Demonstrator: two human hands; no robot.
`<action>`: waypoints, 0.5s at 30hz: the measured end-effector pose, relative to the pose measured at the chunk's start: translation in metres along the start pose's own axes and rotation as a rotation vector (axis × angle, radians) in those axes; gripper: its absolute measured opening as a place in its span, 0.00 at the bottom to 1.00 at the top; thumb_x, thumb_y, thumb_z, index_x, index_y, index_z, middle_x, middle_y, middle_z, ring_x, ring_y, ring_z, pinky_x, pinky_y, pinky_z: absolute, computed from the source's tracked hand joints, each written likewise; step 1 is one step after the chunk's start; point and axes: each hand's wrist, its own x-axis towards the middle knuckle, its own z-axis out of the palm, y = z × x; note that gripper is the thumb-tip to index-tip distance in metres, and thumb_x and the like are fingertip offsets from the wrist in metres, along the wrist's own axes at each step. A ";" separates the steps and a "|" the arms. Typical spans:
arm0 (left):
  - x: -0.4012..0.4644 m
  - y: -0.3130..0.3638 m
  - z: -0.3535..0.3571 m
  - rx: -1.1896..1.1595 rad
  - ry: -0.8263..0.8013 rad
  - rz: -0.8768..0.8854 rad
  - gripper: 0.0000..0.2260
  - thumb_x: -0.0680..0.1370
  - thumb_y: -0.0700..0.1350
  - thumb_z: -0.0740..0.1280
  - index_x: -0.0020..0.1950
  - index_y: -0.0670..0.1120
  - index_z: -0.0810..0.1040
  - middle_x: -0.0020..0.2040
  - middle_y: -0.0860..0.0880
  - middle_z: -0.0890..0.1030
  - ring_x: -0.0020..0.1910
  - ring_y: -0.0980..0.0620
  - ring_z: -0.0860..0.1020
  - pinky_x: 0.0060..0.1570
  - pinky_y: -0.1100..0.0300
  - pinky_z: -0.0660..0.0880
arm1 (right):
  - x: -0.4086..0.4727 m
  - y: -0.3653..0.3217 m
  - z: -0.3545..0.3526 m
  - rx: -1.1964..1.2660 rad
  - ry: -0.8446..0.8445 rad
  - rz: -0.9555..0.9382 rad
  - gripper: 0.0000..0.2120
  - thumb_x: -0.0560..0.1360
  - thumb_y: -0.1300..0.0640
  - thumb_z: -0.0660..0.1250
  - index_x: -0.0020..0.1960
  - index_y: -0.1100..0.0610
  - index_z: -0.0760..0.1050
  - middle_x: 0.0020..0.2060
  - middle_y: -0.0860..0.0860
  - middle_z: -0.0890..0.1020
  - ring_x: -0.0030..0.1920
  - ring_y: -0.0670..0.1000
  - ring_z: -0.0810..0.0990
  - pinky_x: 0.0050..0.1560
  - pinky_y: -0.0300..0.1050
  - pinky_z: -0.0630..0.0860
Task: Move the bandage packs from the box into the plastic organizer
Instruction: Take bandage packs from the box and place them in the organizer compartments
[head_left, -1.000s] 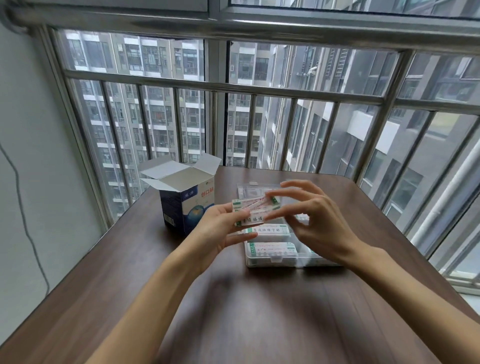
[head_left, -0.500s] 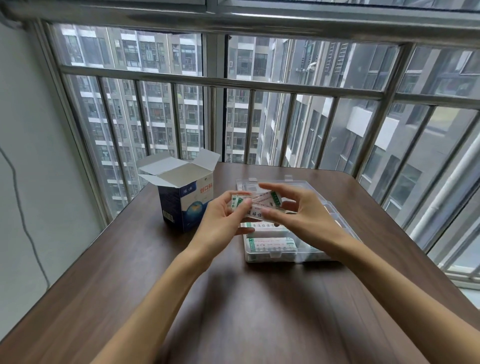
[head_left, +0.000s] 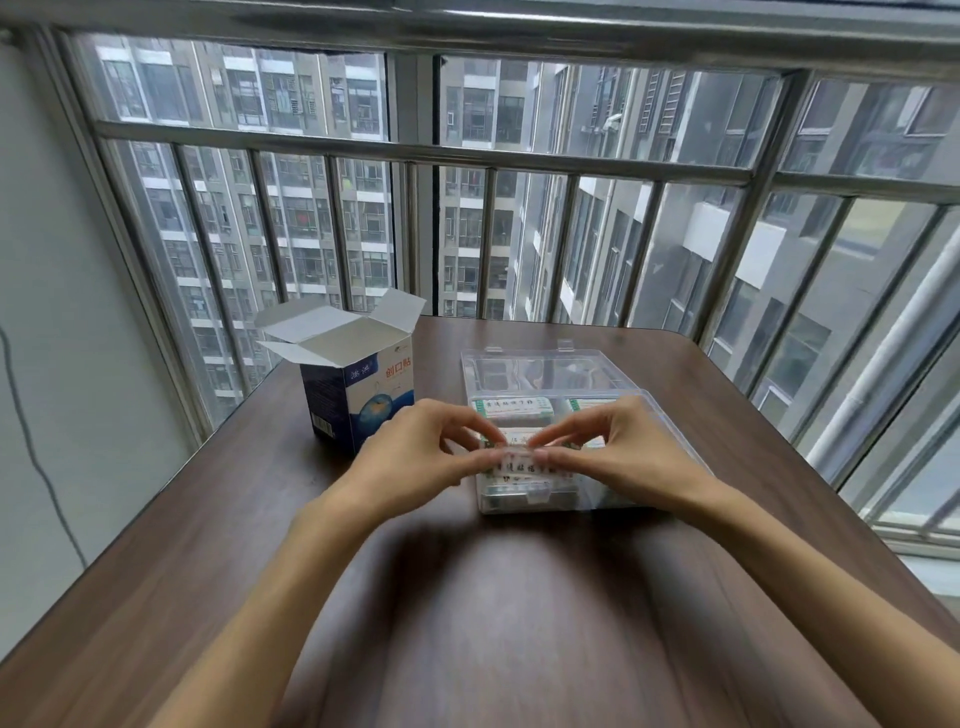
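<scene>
Several white, green-edged bandage packs (head_left: 511, 408) already lie in the clear plastic organizer (head_left: 540, 371) while both hands, left (head_left: 410, 457) and right (head_left: 623, 454), pinch another over it, the blue-and-white cardboard box (head_left: 358, 400) open beside it.

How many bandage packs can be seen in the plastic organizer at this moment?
3, perhaps more hidden by the hands: one bandage pack at the far left, one beside it, one pinched between the left hand and right hand.

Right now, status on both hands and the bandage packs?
Left hand and right hand pinching one bandage pack over the organizer. Other packs already inside. Box open, nothing blocking.
</scene>
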 end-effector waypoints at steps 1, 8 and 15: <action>-0.001 0.001 -0.002 0.015 -0.022 -0.006 0.06 0.71 0.59 0.72 0.45 0.61 0.83 0.39 0.60 0.83 0.30 0.62 0.78 0.44 0.55 0.79 | -0.001 0.000 0.002 -0.032 0.004 -0.003 0.04 0.68 0.54 0.76 0.43 0.50 0.85 0.33 0.49 0.85 0.36 0.46 0.79 0.42 0.38 0.74; -0.006 0.007 -0.004 0.186 -0.096 -0.017 0.06 0.74 0.53 0.69 0.49 0.63 0.83 0.45 0.63 0.82 0.29 0.63 0.79 0.43 0.61 0.76 | -0.004 0.005 0.003 -0.135 0.013 -0.026 0.05 0.67 0.53 0.76 0.41 0.44 0.84 0.36 0.43 0.80 0.38 0.42 0.73 0.38 0.35 0.67; -0.007 0.009 0.005 0.260 -0.047 -0.011 0.06 0.75 0.57 0.67 0.51 0.64 0.81 0.28 0.72 0.74 0.28 0.63 0.74 0.49 0.58 0.76 | 0.001 -0.006 -0.002 -0.241 -0.052 0.000 0.07 0.70 0.55 0.74 0.45 0.44 0.84 0.35 0.43 0.81 0.35 0.43 0.73 0.39 0.36 0.69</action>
